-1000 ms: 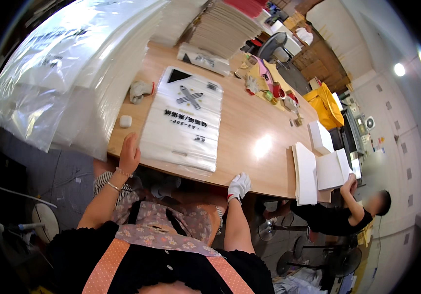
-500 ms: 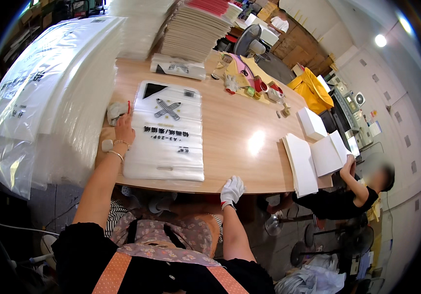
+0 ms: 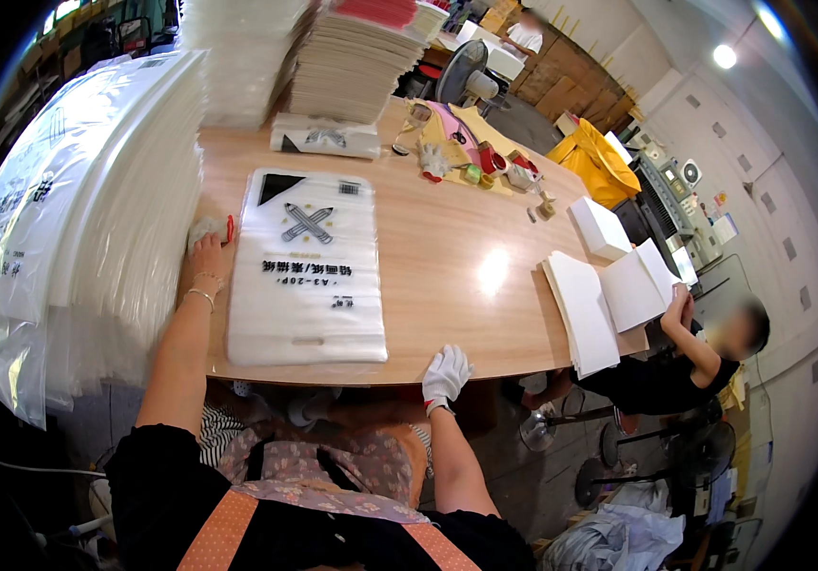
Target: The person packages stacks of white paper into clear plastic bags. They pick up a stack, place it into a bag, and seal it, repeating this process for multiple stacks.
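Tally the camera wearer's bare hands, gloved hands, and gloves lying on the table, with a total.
Bare hands: 1 (left hand)
Gloved hands: 1 (right hand)
Loose gloves: 2 (crumpled glove at the left hand; second glove near the pink material)
Total: 4

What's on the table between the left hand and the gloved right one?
The head view shows printed plastic bags between the left hand and the right hand, then a strip of wooden tabletop before the right.

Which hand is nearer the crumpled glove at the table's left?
Left. The left hand is at the crumpled glove, the right hand well to its right, at the near edge of the table.
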`<control>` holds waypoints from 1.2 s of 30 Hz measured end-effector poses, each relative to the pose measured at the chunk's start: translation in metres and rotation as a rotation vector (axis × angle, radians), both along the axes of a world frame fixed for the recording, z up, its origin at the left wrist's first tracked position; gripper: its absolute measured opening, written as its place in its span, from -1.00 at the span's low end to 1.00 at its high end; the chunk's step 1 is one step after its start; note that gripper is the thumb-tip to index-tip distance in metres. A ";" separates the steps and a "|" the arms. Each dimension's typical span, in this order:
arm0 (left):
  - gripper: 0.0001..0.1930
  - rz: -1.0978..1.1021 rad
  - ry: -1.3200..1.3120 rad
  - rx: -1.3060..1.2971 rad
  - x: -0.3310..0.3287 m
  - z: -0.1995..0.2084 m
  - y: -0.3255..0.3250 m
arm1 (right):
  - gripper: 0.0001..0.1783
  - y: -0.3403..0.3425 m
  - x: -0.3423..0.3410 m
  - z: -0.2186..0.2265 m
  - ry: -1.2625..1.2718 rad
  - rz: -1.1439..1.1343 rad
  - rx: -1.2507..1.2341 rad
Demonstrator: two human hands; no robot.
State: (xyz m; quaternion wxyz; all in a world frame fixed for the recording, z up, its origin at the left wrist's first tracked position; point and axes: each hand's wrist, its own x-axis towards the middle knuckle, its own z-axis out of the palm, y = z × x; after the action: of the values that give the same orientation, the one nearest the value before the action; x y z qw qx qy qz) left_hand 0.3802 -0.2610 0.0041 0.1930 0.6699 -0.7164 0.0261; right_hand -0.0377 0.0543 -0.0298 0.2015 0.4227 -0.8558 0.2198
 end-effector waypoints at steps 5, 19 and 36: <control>-0.78 0.032 -0.159 -0.020 0.025 -0.026 -0.014 | -0.71 -0.005 0.002 -0.003 0.017 0.009 -0.017; -0.78 0.035 0.804 -0.475 0.015 0.015 -0.040 | -0.71 -0.008 0.011 0.008 -0.094 0.041 0.044; -0.70 -0.197 1.998 0.475 -0.038 0.089 0.251 | -0.66 0.000 -0.005 -0.002 -0.004 0.075 0.125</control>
State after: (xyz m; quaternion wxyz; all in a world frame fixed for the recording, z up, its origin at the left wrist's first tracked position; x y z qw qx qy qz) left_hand 0.3421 -0.0102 0.0931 0.5643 0.3452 -0.2675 -0.7006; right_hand -0.0427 0.0544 -0.0320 0.1645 0.4659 -0.8518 0.1743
